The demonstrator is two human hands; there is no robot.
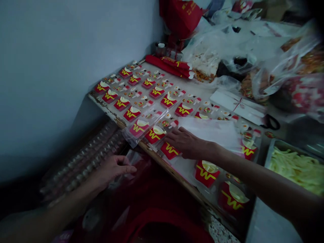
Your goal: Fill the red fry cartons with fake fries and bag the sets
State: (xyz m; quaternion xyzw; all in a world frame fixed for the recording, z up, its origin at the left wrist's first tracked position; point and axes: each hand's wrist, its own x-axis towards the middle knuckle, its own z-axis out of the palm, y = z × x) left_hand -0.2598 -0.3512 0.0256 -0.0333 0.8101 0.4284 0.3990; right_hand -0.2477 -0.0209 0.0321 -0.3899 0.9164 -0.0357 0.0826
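My left hand (112, 170) is low at the table's front edge, its thumb and fingers pinched on a thin clear plastic bag (133, 156). My right hand (186, 143) reaches across the tabletop, palm down with curled fingers. Its fingertips rest at the top of a red fries-box piece (170, 151) marked with a yellow W; whatever they pinch is hidden. Rows of similar pieces lie around it, many with pale fry-like strips and small food shapes above. One fries-box piece (139, 128) sits under a clear plastic sleeve left of my right hand.
A metal tray (270, 152) of pale yellow strips (295, 165) stands at the right. Behind are a white sheet (210, 130), a tied white stack (238, 106), red packets (168, 65) and cluttered plastic bags (227, 44). A wall (76, 44) borders the left; ridged clear packaging (83, 157) sits below the edge.
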